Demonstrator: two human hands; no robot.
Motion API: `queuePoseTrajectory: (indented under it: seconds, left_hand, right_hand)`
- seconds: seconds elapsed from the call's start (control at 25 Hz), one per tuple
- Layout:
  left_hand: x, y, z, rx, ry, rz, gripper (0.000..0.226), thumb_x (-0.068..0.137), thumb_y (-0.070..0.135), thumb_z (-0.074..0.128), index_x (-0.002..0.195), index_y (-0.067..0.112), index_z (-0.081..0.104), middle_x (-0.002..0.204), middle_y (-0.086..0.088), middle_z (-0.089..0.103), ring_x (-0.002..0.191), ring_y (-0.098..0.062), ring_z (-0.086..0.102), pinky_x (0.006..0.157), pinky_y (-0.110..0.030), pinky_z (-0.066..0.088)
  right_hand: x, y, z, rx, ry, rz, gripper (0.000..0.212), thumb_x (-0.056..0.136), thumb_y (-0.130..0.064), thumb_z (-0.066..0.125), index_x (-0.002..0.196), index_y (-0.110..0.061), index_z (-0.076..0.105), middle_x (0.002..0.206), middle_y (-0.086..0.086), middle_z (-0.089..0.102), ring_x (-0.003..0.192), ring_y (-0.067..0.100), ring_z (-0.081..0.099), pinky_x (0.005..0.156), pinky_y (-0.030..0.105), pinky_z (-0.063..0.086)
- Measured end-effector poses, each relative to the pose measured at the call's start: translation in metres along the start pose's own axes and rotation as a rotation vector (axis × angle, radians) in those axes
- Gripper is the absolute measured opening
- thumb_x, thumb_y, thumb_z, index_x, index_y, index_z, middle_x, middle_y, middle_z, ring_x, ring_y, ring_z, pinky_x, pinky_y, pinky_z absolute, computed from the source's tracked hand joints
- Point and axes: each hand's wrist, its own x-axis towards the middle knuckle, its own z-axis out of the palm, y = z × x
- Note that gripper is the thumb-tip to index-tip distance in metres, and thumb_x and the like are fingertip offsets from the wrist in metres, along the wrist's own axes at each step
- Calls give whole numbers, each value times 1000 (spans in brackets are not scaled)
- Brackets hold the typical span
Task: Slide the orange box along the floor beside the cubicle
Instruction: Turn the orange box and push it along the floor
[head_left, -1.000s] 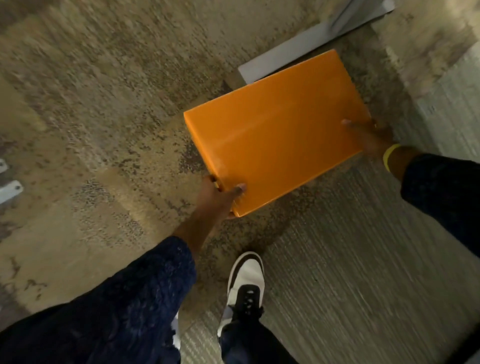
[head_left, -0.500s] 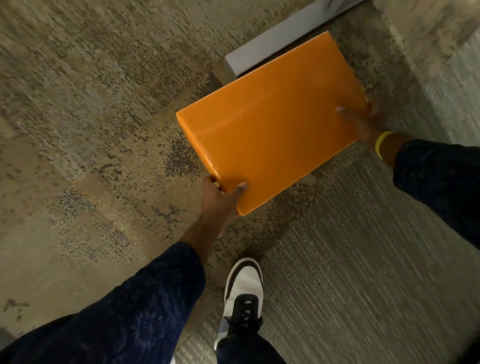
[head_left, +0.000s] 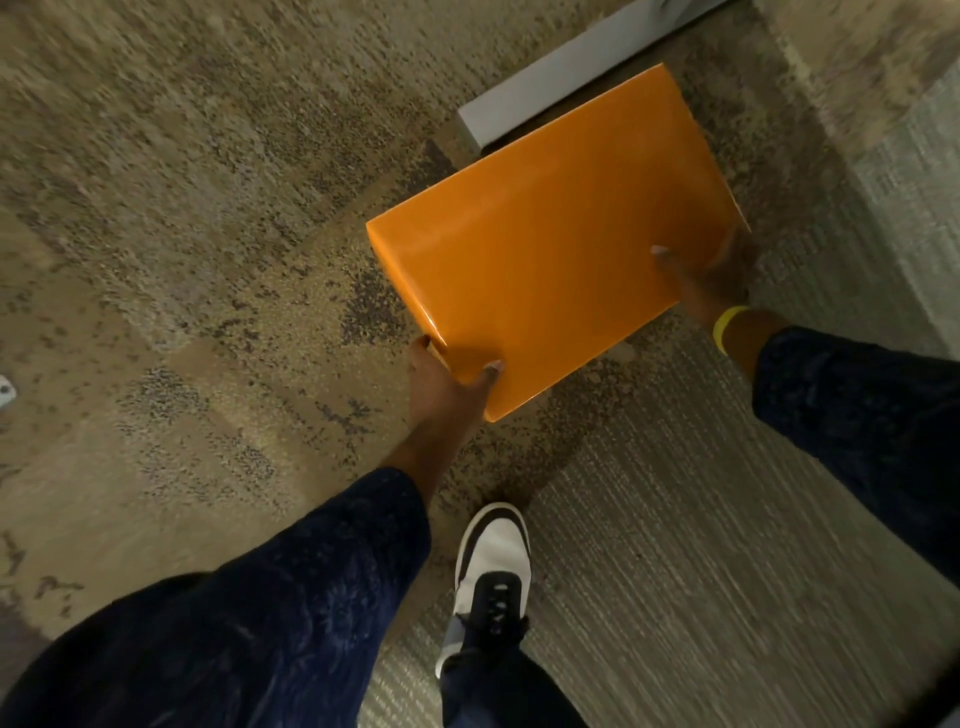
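A glossy orange box (head_left: 550, 228) lies flat over the patterned carpet, its long side running from lower left to upper right. My left hand (head_left: 441, 384) grips its near left corner, thumb on top. My right hand (head_left: 701, 280), with a yellow band at the wrist, holds the near right edge, fingers on the top face. Just beyond the box's far edge runs the grey base panel of the cubicle (head_left: 561, 73). I cannot tell whether the box touches the floor.
My black-and-white shoe (head_left: 493, 566) stands on the carpet just below the box. A grey fabric wall (head_left: 914, 208) rises at the right. Speckled beige carpet (head_left: 182, 208) spreads to the left.
The box has turned slightly and shifted a little toward the right wall. My right hand has slid down its right edge toward the near corner. The left hand keeps its grip.
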Motion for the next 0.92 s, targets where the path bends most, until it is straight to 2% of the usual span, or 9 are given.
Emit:
queuePoseTrajectory:
  seconds: [0.04, 0.16, 0.28, 0.44, 0.6, 0.72, 0.92]
  left_hand:
    - [-1, 2, -4, 66, 24, 41, 94, 75, 33, 82, 147, 12, 24, 147, -13, 43, 125, -30, 53, 94, -34, 43]
    - [-1, 3, -21, 352, 18, 161, 103, 77, 38, 79, 153, 11, 14, 157, -16, 26, 138, -37, 39, 106, -48, 39]
    - [-6, 4, -48, 678, -30, 265, 102, 81, 42, 73, 155, 11, 10, 164, -17, 13, 149, -37, 20, 115, -51, 28]
    - [-17, 11, -88, 1004, -73, 460, 94, 87, 50, 60, 156, 13, 7, 167, -12, 8, 153, -29, 8, 122, -50, 16]
    - [-30, 25, -117, 1304, -169, 526, 96, 91, 63, 43, 155, 15, -9, 167, -9, -9, 153, -27, -7, 123, -51, 8]
    - [-48, 30, -138, 1446, -206, 614, 95, 91, 65, 37, 154, 16, -14, 166, -9, -14, 153, -27, -8, 123, -51, 7]
    - [-67, 43, -172, 1532, -224, 843, 100, 86, 71, 39, 157, 14, -2, 167, -13, -4, 153, -29, 0, 121, -55, 5]
  right_hand:
    - [-8, -1, 4, -41, -12, 15, 109, 82, -55, 71, 159, -19, 2, 168, 13, 3, 154, 34, 9, 121, 56, 20]
    - [-37, 5, 20, -207, -16, -42, 105, 82, -62, 66, 159, -24, 4, 168, 11, -7, 155, 32, -5, 123, 57, 7]
    - [-68, -1, 32, -320, -84, -148, 103, 84, -63, 63, 159, -25, 4, 168, 10, -8, 155, 32, -6, 124, 54, 1]
    - [-112, -15, 49, -395, -145, -301, 97, 88, -59, 59, 159, -23, 3, 168, 9, -8, 155, 31, -7, 122, 51, -3]
    - [-155, -25, 62, -419, -182, -320, 97, 88, -60, 58, 159, -21, 4, 168, 10, -7, 155, 32, -7, 123, 52, -2]
    - [-188, -27, 71, -400, -199, -314, 97, 87, -62, 58, 159, -23, 5, 169, 10, -4, 155, 32, -5, 122, 54, 0]
    - [-249, -31, 82, -310, -226, -253, 98, 85, -61, 62, 159, -25, 9, 169, 8, -3, 155, 30, -5, 123, 57, 5]
